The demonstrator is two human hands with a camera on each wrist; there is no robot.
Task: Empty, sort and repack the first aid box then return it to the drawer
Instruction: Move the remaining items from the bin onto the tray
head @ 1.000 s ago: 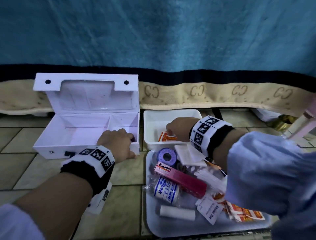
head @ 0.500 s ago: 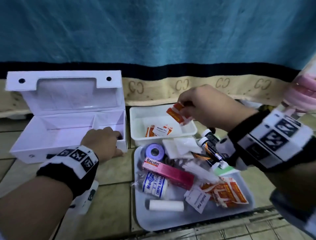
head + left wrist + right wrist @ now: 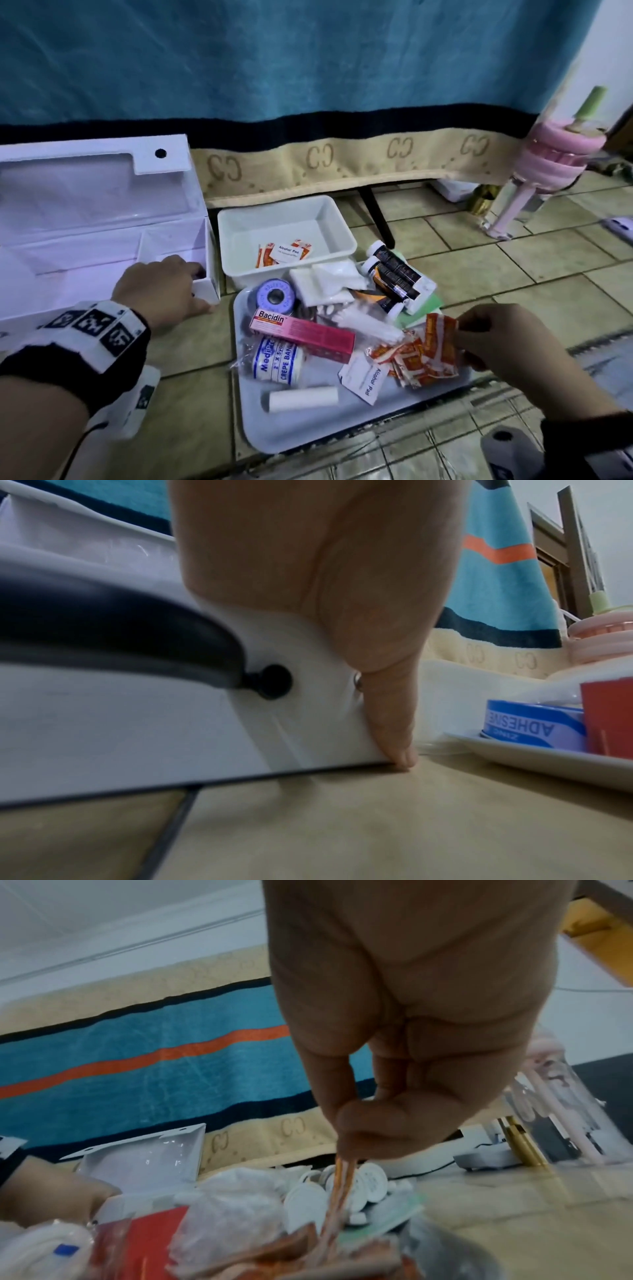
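The white first aid box (image 3: 102, 219) stands open and empty on the floor at the left. My left hand (image 3: 164, 291) grips its front right corner, with the thumb (image 3: 394, 723) down the outer wall. A flat tray (image 3: 308, 431) carries a pink Bacidin box (image 3: 301, 332), a crepe bandage (image 3: 277, 359), a blue tape roll (image 3: 272, 298), small bottles (image 3: 394, 274) and an alcohol pad (image 3: 366, 377). At the tray's right side my right hand (image 3: 460, 334) pinches orange sachets (image 3: 438, 346) by their edge. A white tub (image 3: 329, 219) behind the tray holds a few sachets (image 3: 284, 255).
A blue blanket (image 3: 308, 68) with a beige border hangs behind everything. A black leg (image 3: 375, 216) stands behind the tub. At the right a pink bottle (image 3: 548, 164) stands on the tiled floor (image 3: 513, 260).
My right hand has come from above the white tub, where it held one sachet, down to the tray's right side and now pinches orange sachets there. The left hand stays on the box.
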